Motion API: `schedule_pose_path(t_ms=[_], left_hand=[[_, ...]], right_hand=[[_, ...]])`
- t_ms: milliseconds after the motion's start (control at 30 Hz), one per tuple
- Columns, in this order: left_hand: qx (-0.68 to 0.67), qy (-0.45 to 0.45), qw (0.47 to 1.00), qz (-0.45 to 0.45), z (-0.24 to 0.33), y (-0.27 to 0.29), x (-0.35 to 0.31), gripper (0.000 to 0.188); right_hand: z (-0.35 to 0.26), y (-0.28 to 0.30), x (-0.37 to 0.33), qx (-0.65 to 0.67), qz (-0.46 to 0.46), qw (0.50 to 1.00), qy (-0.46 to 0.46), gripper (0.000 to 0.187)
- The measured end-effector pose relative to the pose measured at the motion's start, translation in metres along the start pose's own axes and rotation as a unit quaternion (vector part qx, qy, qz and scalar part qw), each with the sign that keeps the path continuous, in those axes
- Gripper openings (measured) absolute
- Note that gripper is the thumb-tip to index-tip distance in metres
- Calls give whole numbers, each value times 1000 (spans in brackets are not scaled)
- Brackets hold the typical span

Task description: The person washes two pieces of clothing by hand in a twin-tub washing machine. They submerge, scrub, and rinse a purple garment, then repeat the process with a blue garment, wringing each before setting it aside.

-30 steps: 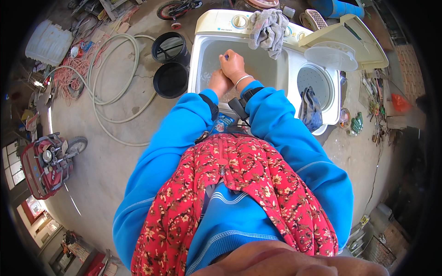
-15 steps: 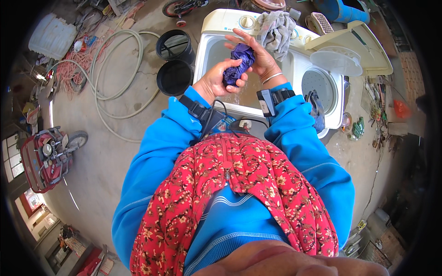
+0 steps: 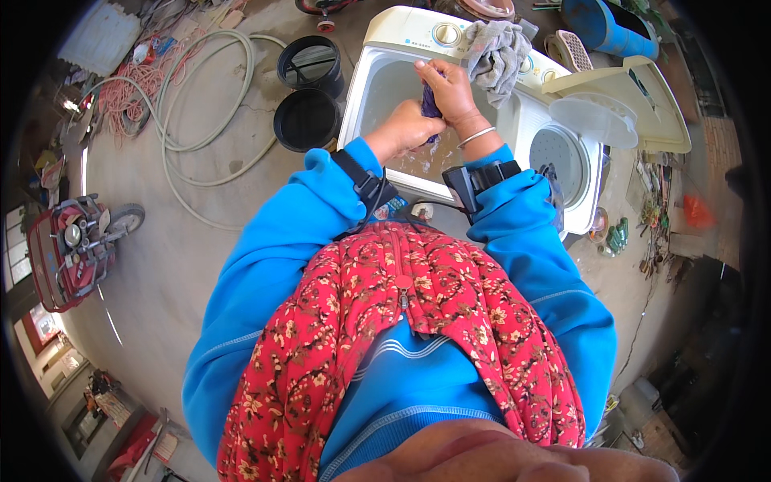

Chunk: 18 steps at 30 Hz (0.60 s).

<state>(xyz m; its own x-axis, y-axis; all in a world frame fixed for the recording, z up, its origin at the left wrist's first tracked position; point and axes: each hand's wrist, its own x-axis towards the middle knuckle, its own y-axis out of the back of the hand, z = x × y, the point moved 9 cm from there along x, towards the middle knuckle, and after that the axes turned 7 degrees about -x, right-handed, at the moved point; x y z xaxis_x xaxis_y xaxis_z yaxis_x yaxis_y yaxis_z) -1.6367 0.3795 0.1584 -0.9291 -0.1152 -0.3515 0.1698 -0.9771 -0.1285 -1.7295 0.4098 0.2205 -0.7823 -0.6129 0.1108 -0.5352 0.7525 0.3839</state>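
A dark purple cloth (image 3: 430,103) is wrung between my hands, most of it hidden by the fingers. My left hand (image 3: 409,127) is closed round its lower end. Just above and to the right, my right hand (image 3: 453,90) grips the upper end in a fist. Both are held over the wash tub of a cream twin-tub washing machine (image 3: 351,112), where cloudy water (image 3: 416,164) shows below them. A grey cloth (image 3: 495,58) is draped over the control panel beside a dial (image 3: 446,34).
Right of the wash tub is the spin tub (image 3: 556,169), with a translucent round lid (image 3: 601,120) and a cream cover (image 3: 642,92) raised beside it. Two black buckets (image 3: 283,132) stand left of the machine. A coiled hose (image 3: 167,145) and a red vehicle (image 3: 60,257) lie further left.
My right hand has gone from open fingers against the cloth to a fist round it. My left grip has turned over, and the cloth is now squeezed narrow and more upright.
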Motion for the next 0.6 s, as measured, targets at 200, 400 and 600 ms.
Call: schedule_pose_path(t_ms=[200,400,600], left_hand=[[311,-61,946,63,-41,10,42,34],[396,-62,914,64,-74,4,47,30],[391,-35,917,62,-99,5,42,35]], right_hand=[[65,-11,-5,-154,37,984,-77,36],[108,-35,-13,-261,15,959,-106,36],[118,-51,-21,-335,-41,935,-111,36]])
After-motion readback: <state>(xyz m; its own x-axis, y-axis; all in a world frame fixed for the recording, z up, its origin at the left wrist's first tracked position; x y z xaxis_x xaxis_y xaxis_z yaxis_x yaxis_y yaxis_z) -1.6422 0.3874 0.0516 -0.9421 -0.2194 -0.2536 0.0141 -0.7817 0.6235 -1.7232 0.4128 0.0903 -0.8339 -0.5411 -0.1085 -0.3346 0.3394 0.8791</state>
